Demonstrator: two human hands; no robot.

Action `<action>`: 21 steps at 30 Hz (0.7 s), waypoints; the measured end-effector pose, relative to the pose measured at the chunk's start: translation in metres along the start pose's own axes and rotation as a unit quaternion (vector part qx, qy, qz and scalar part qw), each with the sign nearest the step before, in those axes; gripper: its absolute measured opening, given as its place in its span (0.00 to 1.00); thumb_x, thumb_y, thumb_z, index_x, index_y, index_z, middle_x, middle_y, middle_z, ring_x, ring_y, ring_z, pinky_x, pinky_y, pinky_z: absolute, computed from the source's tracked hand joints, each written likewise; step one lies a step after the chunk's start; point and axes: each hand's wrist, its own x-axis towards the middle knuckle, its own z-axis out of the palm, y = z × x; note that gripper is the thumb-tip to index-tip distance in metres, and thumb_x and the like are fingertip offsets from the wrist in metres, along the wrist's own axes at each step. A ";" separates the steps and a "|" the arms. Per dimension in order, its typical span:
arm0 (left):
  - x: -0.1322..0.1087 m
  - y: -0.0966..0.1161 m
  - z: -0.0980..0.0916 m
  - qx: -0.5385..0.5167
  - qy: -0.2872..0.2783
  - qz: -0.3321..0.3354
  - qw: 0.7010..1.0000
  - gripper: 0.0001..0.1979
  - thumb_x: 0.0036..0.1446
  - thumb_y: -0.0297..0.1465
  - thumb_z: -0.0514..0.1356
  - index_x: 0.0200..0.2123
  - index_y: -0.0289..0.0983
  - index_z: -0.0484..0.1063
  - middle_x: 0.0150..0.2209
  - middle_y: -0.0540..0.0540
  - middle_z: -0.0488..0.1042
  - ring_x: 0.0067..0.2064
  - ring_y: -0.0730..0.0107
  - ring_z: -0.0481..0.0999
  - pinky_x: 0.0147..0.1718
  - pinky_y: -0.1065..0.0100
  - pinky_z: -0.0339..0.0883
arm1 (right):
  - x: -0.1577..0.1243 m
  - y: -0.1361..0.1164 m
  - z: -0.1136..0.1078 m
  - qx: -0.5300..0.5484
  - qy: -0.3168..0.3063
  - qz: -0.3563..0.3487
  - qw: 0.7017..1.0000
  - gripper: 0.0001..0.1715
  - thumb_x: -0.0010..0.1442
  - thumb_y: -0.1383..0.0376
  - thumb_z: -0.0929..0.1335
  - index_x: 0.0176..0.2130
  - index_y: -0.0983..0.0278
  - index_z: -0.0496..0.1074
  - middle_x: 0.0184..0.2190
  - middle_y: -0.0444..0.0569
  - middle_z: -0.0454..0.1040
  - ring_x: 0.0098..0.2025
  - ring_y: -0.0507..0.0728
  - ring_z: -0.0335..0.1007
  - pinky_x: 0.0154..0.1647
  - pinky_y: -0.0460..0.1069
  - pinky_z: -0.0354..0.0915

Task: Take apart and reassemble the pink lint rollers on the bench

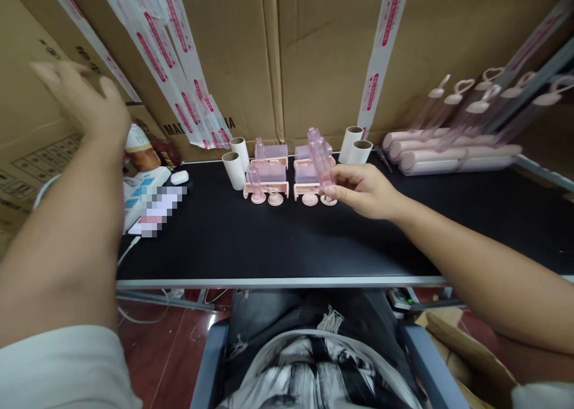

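Note:
My right hand [368, 191] pinches a clear pink plastic tube [317, 149] near its lower end, holding it nearly upright with a slight tilt. Behind and beside it on the black table [269, 241] stand two pink plastic holders, a left one [272, 170] and a right one [302, 173]. A small clear pink tube [255, 182] stands at the left holder's front. Round pink caps, among them one [275, 198] and another [309, 199], lie before the holders. My left hand [89, 101], slightly blurred, is raised at the far left with fingers stretched out, holding nothing.
White cardboard tubes flank the holders, a left pair [234, 171] and a right pair [359, 152]. Long pink rolls [457, 158] lie at right, with heart-handled clear tubes above. A phone [156, 208], earbud case [180, 177] and bottle [141, 147] sit left. Cardboard [323, 56] walls the back.

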 end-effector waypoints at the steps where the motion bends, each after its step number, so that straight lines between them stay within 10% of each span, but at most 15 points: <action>1: -0.006 0.023 0.007 0.025 0.031 0.023 0.999 0.18 0.66 0.34 0.70 0.43 0.41 0.61 0.60 0.53 0.65 0.70 0.61 0.53 0.80 0.42 0.41 | 0.001 0.000 0.001 0.008 0.009 0.006 1.000 0.27 0.64 0.41 0.77 0.40 0.62 0.80 0.30 0.47 0.78 0.29 0.55 0.72 0.30 0.50 0.66; 3: -0.032 0.079 0.025 -0.004 0.069 0.085 0.994 0.10 0.71 0.28 0.65 0.44 0.41 0.64 0.51 0.49 0.68 0.55 0.66 0.66 0.65 0.51 0.67 | 0.003 0.001 0.002 0.024 0.028 0.015 0.999 0.29 0.62 0.40 0.77 0.40 0.63 0.79 0.29 0.47 0.78 0.28 0.55 0.73 0.30 0.50 0.68; 6: -0.102 0.168 0.050 -0.157 0.024 0.222 0.962 0.10 0.75 0.40 0.62 0.42 0.40 0.71 0.40 0.49 0.72 0.43 0.67 0.72 0.51 0.58 0.72 | 0.006 0.003 0.001 0.053 0.050 0.024 0.997 0.31 0.61 0.39 0.78 0.43 0.63 0.79 0.31 0.48 0.80 0.29 0.54 0.75 0.31 0.49 0.71; 10: -0.202 0.251 0.066 -0.309 -0.221 0.137 0.915 0.27 0.73 0.57 0.56 0.47 0.39 0.76 0.37 0.47 0.79 0.36 0.67 0.77 0.39 0.61 0.72 | 0.010 0.004 -0.001 0.096 0.063 0.038 0.993 0.36 0.59 0.37 0.78 0.46 0.64 0.79 0.32 0.48 0.82 0.28 0.54 0.76 0.26 0.47 0.70; 17: -0.257 0.268 0.069 -0.378 -0.378 -0.031 0.845 0.18 0.67 0.47 0.68 0.40 0.38 0.74 0.37 0.47 0.82 0.38 0.68 0.81 0.39 0.67 0.74 | 0.009 0.006 0.005 0.146 -0.064 0.040 0.986 0.37 0.62 0.32 0.73 0.38 0.64 0.77 0.33 0.50 0.81 0.32 0.55 0.80 0.32 0.50 0.79; 21: -0.247 0.253 0.063 -0.397 -0.373 -0.084 0.834 0.17 0.67 0.44 0.68 0.39 0.40 0.67 0.33 0.50 0.79 0.31 0.70 0.79 0.32 0.68 0.74 | 0.009 0.009 -0.003 0.106 0.037 0.032 0.993 0.39 0.63 0.32 0.72 0.49 0.63 0.79 0.40 0.52 0.83 0.33 0.56 0.81 0.27 0.48 0.77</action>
